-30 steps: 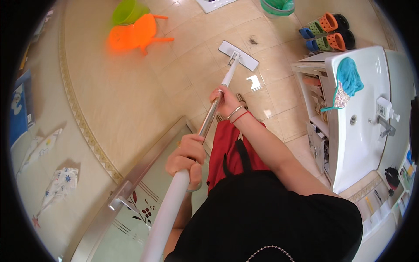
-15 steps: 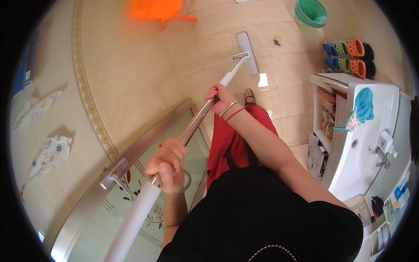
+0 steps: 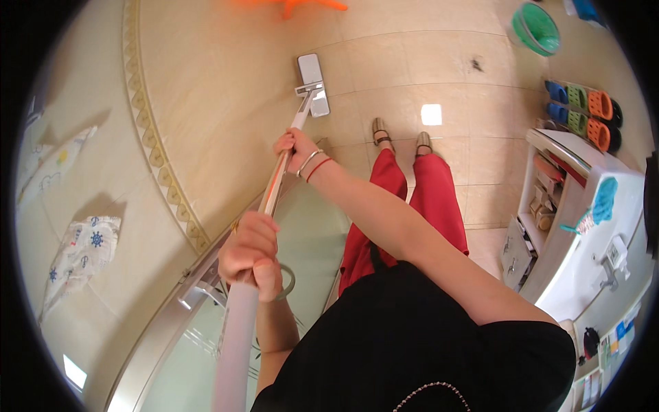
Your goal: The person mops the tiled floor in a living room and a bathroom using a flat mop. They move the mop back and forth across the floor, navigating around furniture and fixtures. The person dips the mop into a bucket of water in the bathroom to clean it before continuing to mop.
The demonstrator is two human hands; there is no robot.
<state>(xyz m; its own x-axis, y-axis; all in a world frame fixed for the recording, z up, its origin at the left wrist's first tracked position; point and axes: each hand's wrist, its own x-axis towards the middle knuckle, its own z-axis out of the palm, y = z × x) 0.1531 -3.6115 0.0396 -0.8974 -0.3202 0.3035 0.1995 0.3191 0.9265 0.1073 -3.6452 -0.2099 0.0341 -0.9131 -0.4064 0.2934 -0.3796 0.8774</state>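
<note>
A flat mop (image 3: 237, 343) slants across the left of my body, its white sleeve nearest me and its shiny metal pole running forward. Its pale rectangular head (image 3: 311, 69) lies on the tiled floor by the left wall. My left hand (image 3: 250, 254), with a bangle at the wrist, is closed round the pole just above the white sleeve. Farther along, my right hand (image 3: 296, 150) wraps the pole near its far end; a bracelet and a red string circle that wrist. A small dark clump (image 3: 476, 64), perhaps hair, lies on the floor right of the mop head.
A frosted glass door (image 3: 302, 220) with a metal handle stands at my left. On the right are a white vanity cabinet (image 3: 542, 134), its door ajar, and several colourful clogs (image 3: 576, 103). A green bin (image 3: 535, 29) and orange stool legs (image 3: 295, 5) are ahead.
The mop head has slid left toward the wall, both hands moving with the pole, which stands steeper in view. My view has shifted, and both my feet now show.
</note>
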